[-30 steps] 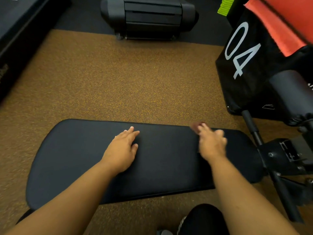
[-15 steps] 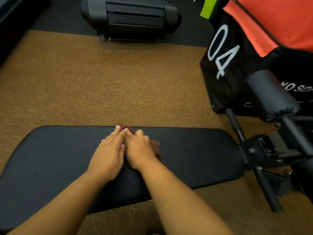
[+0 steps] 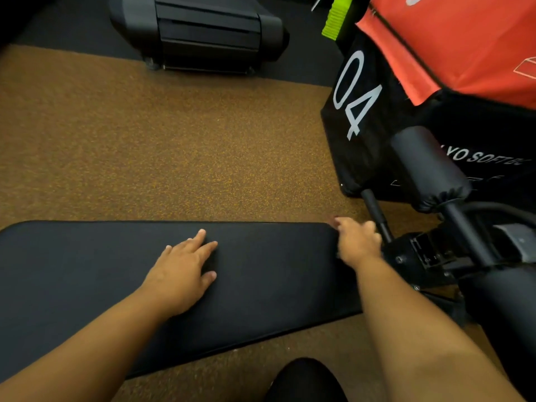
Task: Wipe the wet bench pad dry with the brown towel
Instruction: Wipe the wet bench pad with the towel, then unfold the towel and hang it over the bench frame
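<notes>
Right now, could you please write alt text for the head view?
A person's left hand lies flat on a black bench pad while the right hand presses a mostly hidden brown towel at its right end. Brown speckled flooring lies beyond.

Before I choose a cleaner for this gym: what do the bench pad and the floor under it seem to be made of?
Bench pad: looks like black vinyl or faux leather over padding, matte, with a smooth surface and rounded, soft edges. Floor: probably rubber-crumb gym flooring, brown with fine orange flecks and a grainy, dull surface; it could be short carpet.
</notes>
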Demonstrator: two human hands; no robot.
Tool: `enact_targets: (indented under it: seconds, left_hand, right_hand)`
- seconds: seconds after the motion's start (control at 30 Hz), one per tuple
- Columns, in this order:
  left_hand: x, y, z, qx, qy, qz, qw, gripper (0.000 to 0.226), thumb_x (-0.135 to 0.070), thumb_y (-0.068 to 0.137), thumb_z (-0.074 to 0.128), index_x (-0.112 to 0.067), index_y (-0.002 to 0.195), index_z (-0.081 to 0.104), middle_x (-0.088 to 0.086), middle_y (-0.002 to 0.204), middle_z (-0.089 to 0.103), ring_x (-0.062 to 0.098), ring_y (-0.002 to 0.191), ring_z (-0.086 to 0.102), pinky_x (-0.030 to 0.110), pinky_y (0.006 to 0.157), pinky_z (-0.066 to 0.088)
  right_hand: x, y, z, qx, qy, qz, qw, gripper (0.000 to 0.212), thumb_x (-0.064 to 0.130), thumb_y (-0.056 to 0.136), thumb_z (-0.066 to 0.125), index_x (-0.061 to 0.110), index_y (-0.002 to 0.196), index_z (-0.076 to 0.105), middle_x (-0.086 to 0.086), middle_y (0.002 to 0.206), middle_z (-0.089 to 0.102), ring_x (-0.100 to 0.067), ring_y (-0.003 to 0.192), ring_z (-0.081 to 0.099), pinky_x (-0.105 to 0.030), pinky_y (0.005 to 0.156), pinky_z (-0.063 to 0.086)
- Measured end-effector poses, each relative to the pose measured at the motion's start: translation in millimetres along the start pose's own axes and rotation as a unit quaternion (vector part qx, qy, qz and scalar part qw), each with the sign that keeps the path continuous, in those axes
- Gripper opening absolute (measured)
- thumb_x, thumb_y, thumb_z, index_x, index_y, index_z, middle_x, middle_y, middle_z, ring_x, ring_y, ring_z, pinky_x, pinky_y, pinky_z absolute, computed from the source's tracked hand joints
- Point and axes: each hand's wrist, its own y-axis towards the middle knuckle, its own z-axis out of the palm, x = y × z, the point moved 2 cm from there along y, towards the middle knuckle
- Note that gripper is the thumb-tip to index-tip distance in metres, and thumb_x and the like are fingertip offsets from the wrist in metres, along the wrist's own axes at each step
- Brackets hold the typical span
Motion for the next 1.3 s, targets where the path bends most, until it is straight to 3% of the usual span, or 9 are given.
enact_targets:
  seconds: [0.17, 0.43, 0.57, 0.7, 0.77, 0.87, 1.07, 1.17, 1.3]
  left_hand:
    - [-1, 5, 0, 0.033, 0.103, 0.003, 0.994, 0.068, -0.049, 0.093, 0.047, -0.032, 0.151, 0.016, -0.002, 0.162, 0.004, 0.019, 0.148, 0.010, 0.048, 0.120, 0.004]
    - [-1, 6, 0, 0.023, 0.133, 0.010, 0.991, 0.068, -0.051, 0.092, 0.048, -0.032, 0.150, 0.019, -0.002, 0.161, 0.009, 0.020, 0.147, 0.015, 0.054, 0.118, 0.001]
    - [4, -1, 3, 0.008, 0.101, 0.013, 0.995, 0.067, -0.052, 0.093, 0.044, -0.033, 0.151, 0.015, -0.003, 0.162, 0.006, 0.017, 0.148, 0.011, 0.057, 0.117, 0.001]
    - [2, -16, 2, -0.054, 0.025, 0.016, 0.998, 0.061, -0.042, 0.096, 0.044, -0.031, 0.151, 0.018, -0.003, 0.161, 0.012, 0.016, 0.148, 0.012, 0.057, 0.117, 0.000]
    - [-3, -25, -1, -0.086, -0.006, 0.023, 0.996, 0.059, -0.038, 0.097, 0.044, -0.031, 0.150, 0.020, -0.003, 0.160, 0.014, 0.016, 0.148, 0.012, 0.055, 0.118, -0.001]
    - [-9, -36, -8, -0.106, -0.030, 0.035, 0.993, 0.058, -0.035, 0.097, 0.045, -0.032, 0.150, 0.021, -0.004, 0.160, 0.015, 0.015, 0.148, 0.012, 0.054, 0.118, -0.003]
    - [-15, -58, -25, -0.125, -0.075, 0.062, 0.987, 0.057, -0.031, 0.098, 0.047, -0.032, 0.149, 0.022, -0.006, 0.160, 0.017, 0.014, 0.148, 0.011, 0.049, 0.119, 0.000]
    - [-13, -68, -37, -0.117, -0.136, 0.068, 0.981, 0.053, -0.028, 0.097, 0.049, -0.033, 0.147, 0.030, -0.007, 0.157, 0.024, 0.014, 0.147, 0.016, 0.045, 0.120, 0.009]
    - [-23, -82, -61, -0.045, -0.361, 0.054, 0.930, 0.033, -0.023, 0.097, 0.052, -0.028, 0.130, 0.053, 0.001, 0.137, 0.054, 0.018, 0.129, 0.048, 0.033, 0.104, 0.038]
  right_hand:
    - [-88, 24, 18, 0.140, 0.085, 0.120, 0.979, 0.041, 0.038, 0.097, 0.029, 0.023, 0.130, 0.048, -0.017, 0.134, 0.049, -0.036, 0.117, 0.047, -0.042, 0.101, 0.036]
    - [-96, -49, 24, 0.087, 0.218, 0.256, 0.938, 0.031, 0.020, 0.098, 0.034, 0.009, 0.117, 0.056, -0.018, 0.117, 0.056, -0.037, 0.108, 0.052, -0.038, 0.086, 0.041]
    - [-71, -77, 22, 0.067, 0.216, 0.345, 0.911, 0.040, 0.016, 0.091, 0.048, 0.007, 0.130, 0.047, -0.020, 0.129, 0.052, -0.038, 0.112, 0.053, -0.037, 0.076, 0.042]
    - [-30, -116, 21, 0.029, 0.335, 0.399, 0.853, 0.056, 0.009, 0.086, 0.059, 0.004, 0.136, 0.034, -0.021, 0.133, 0.049, -0.039, 0.113, 0.053, -0.043, 0.087, 0.047]
    - [6, -148, 22, 0.020, 0.412, 0.403, 0.817, 0.056, 0.006, 0.090, 0.053, 0.005, 0.139, 0.025, -0.021, 0.126, 0.051, -0.034, 0.098, 0.057, -0.041, 0.076, 0.048]
    - [68, -202, 32, 0.036, 0.532, 0.388, 0.752, 0.035, 0.009, 0.097, 0.044, 0.008, 0.129, 0.032, -0.009, 0.102, 0.054, -0.015, 0.070, 0.051, -0.030, 0.059, 0.041]
    - [151, -263, 57, 0.190, 0.609, 0.354, 0.684, 0.021, 0.017, 0.097, 0.040, 0.009, 0.116, 0.042, -0.007, 0.110, 0.055, -0.022, 0.090, 0.057, -0.033, 0.081, 0.048]
    - [147, -259, 35, 0.245, 0.644, 0.248, 0.680, 0.024, 0.035, 0.090, 0.050, 0.013, 0.098, 0.055, -0.012, 0.096, 0.067, -0.028, 0.083, 0.065, -0.044, 0.085, 0.054]
    - [140, -247, -41, 0.252, 0.785, 0.044, 0.565, 0.027, 0.032, 0.084, 0.067, 0.011, 0.096, 0.056, -0.017, 0.092, 0.065, -0.026, 0.082, 0.062, -0.043, 0.084, 0.049]
